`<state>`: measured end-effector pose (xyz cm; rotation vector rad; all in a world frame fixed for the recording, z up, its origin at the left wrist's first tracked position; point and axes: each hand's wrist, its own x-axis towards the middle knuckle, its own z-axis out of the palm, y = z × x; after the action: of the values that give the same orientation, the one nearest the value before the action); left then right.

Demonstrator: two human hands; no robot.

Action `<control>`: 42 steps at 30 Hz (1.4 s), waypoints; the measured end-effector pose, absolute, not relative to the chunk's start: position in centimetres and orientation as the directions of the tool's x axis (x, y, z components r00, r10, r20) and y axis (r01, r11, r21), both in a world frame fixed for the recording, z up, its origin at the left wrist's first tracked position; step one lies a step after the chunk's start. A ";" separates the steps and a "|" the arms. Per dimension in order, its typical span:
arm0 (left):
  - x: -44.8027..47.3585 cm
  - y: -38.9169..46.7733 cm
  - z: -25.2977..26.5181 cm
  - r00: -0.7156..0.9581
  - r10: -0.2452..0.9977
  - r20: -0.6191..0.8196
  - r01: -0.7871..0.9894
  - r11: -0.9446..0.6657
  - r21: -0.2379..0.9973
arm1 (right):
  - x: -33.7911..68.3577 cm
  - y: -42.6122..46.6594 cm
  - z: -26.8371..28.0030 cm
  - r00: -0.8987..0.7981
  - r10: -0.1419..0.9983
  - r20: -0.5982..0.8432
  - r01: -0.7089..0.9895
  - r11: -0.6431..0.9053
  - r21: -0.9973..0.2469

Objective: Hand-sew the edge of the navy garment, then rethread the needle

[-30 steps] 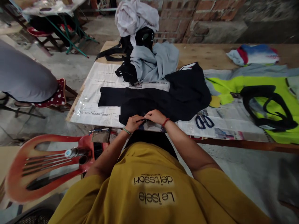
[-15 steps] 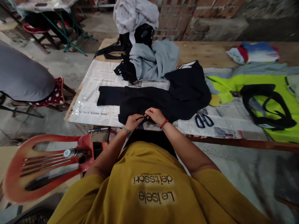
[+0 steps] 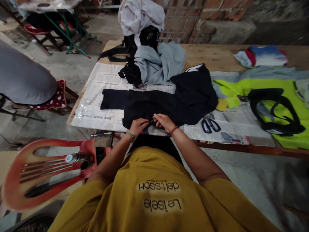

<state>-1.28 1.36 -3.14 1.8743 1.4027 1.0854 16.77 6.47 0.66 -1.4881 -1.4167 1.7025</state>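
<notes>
Where it's spread, the garment (image 3: 169, 104) looks dark.

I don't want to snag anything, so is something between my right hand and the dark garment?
Nothing visible blocks it. Your right hand is at the near edge of the dark garment, beside your left hand; a thin sliver, too small to identify, shows between them. The scissor handles lie off to the right.

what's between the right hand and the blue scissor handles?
Head view: going from the right hand to the blue scissor handles, dark garment near its lower edge, then a bit of newspaper.
</notes>
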 end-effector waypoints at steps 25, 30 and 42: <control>-1.4 1.6 -3.3 0.208 0.935 0.286 0.518 -0.353 0.779 | 14.5 6.9 0.1 -0.249 0.891 -0.380 0.069 -0.375 -0.924; -1.5 1.6 -3.5 0.224 0.925 0.308 0.519 -0.381 0.766 | 14.0 7.1 -0.6 -0.246 0.869 -0.429 -0.060 -0.455 -0.888; -1.5 1.5 -3.5 0.252 0.908 0.335 0.502 -0.418 0.757 | 16.2 8.3 1.7 -0.436 0.791 -0.429 -0.170 -0.541 -0.824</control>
<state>-1.49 1.54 -3.48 2.0219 1.2775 1.0535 16.18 8.31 1.66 -1.1299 -0.9552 2.0197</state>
